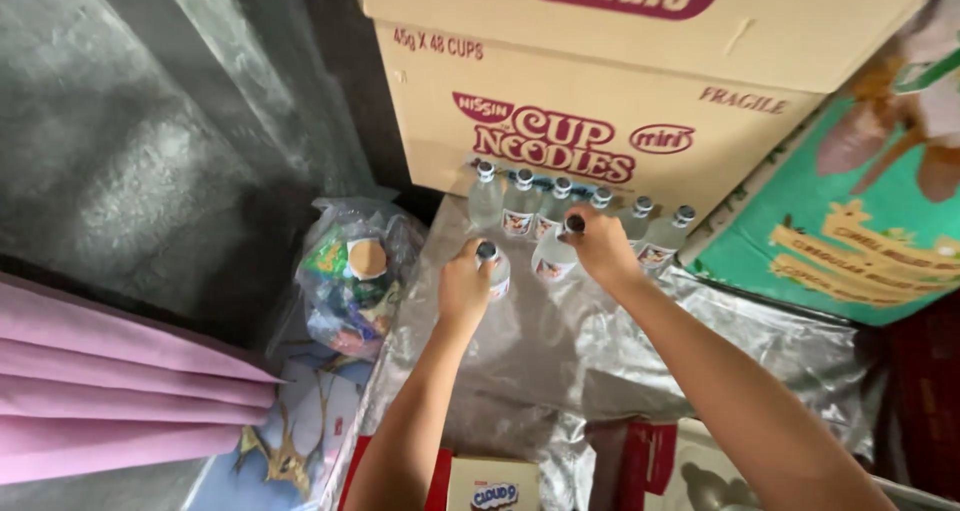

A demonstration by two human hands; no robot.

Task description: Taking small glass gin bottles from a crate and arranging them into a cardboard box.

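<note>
Grey concrete wall (130, 131) fills the left of the view, rough and streaked, meeting a narrow dark gap beside the stock. Against the far side stand two stacked brown cardboard cartons (600, 91), the upper overhanging the lower, with a green printed carton (850, 241) leaning at the right. The working surface is a sheet of crinkled silver plastic film (560, 361) spread over whatever lies beneath (its support is hidden). At lower left lie folded pink sheets (110, 391); beside the film sits a clear plastic bag of mixed small packets (350, 271), and a small red and white box (490, 486) shows at the bottom edge. A row of small clear bottles with dark caps (580, 209) stands upright on the film, touching the lower carton's face, the row running left to right. Two further bottles stand just in front of that row, long axes vertical, caps pointing up toward the camera. The left hand (462, 291) is curled around the front left bottle (493, 269), fingers wrapped on its neck and shoulder. The right hand (600, 246) is closed over the top of the front right bottle (555, 253), fingertips pinching its cap. Both bottles rest on the film, near each other but apart.
</note>
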